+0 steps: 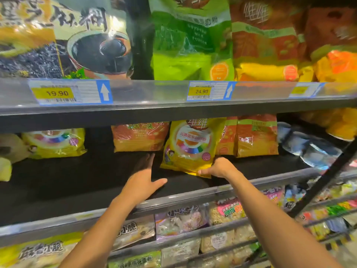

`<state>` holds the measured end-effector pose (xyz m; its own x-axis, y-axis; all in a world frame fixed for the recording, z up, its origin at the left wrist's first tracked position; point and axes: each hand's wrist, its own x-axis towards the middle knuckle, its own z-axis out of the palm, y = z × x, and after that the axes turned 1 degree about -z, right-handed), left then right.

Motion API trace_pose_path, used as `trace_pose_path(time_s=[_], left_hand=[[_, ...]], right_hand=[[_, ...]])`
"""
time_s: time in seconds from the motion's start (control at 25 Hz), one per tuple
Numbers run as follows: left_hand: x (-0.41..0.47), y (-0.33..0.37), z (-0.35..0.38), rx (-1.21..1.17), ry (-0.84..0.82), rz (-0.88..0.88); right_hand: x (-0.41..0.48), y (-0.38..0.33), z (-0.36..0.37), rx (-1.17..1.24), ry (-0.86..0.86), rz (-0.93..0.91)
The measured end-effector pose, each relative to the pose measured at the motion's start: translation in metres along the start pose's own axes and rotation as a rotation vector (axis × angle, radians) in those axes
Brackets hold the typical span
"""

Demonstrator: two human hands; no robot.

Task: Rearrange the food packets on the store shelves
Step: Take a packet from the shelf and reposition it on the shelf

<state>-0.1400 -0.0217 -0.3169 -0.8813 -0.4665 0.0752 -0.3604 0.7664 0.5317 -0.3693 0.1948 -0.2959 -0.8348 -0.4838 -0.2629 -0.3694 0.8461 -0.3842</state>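
Note:
A yellow food packet [190, 147] with a rainbow wheel on its front stands tilted on the dark middle shelf [77, 182]. My right hand [217, 168] grips its lower right corner. My left hand [144, 176] hovers open just left of the packet, fingers spread, not touching it. Behind stand orange packets [140, 137] and two more orange packets [256, 135] at the right. Another yellow packet [55, 142] of the same kind stands at the far left of that shelf.
The shelf above carries a black sesame bag [63, 37], a green bag [191, 39] and orange bags [268, 39], with price tags [207, 91] on its rail. Blue-clear packets [309, 146] lie at the right. Lower shelves hold snack packets [181, 219]. A dark diagonal strut [324, 178] crosses right.

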Motion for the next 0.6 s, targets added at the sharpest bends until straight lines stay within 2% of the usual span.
trace_pose_path(time_s=[0.12,0.28,0.44,0.6], left_hand=[[0.004,0.008,0.004,-0.008,0.019,-0.070],[0.010,0.024,0.011,-0.025,0.014,-0.118],[0.019,0.052,0.024,-0.112,-0.119,-0.171],[0.032,0.081,0.049,-0.183,-0.285,-0.210]], right_hand=[[0.018,0.012,0.004,-0.006,-0.007,-0.054],[0.020,0.042,-0.010,0.014,-0.023,-0.231],[0.011,0.082,-0.042,0.016,-0.134,-0.384],[0.012,0.121,-0.059,0.023,-0.176,-0.432]])
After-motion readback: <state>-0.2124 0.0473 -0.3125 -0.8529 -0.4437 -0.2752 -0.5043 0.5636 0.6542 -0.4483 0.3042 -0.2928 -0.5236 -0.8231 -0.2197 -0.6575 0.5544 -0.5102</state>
